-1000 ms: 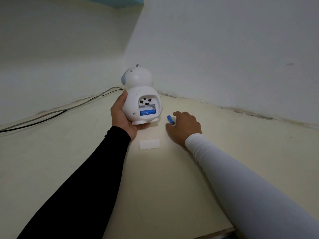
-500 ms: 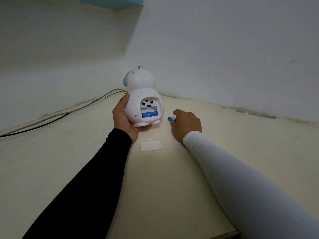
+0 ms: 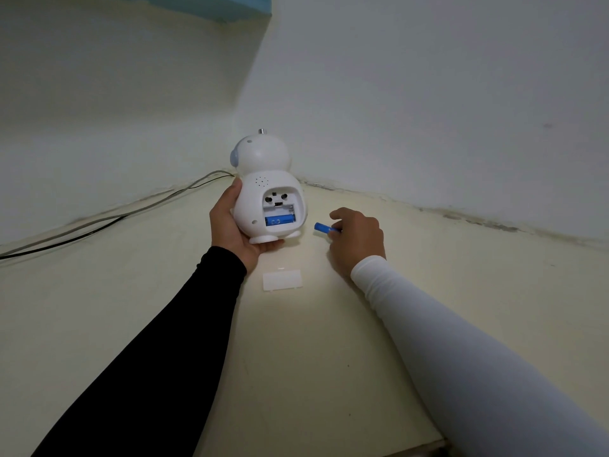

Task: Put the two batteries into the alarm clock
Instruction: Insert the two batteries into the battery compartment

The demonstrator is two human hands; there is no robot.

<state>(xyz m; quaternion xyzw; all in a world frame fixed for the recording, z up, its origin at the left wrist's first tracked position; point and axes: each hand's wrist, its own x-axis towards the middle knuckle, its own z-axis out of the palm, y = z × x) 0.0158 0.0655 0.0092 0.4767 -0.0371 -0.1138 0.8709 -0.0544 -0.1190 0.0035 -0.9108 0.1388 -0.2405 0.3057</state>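
A white robot-shaped alarm clock (image 3: 258, 192) stands upright with its back toward me, its battery compartment open. One blue battery (image 3: 279, 220) lies in the lower slot; the slot above it is empty. My left hand (image 3: 230, 227), in a black sleeve, grips the clock's left side and base. My right hand (image 3: 357, 237), in a white sleeve, pinches a second blue battery (image 3: 324, 228) by one end, just right of the clock and pointing toward it.
The white battery cover (image 3: 282, 280) lies flat on the cream tabletop (image 3: 313, 357) just in front of the clock. Two cables (image 3: 115, 216) run along the left wall. Walls meet in a corner right behind the clock.
My right hand has picked the second battery up and turned it level, its free end now pointing at the clock. The clock sits slightly higher in my left hand.
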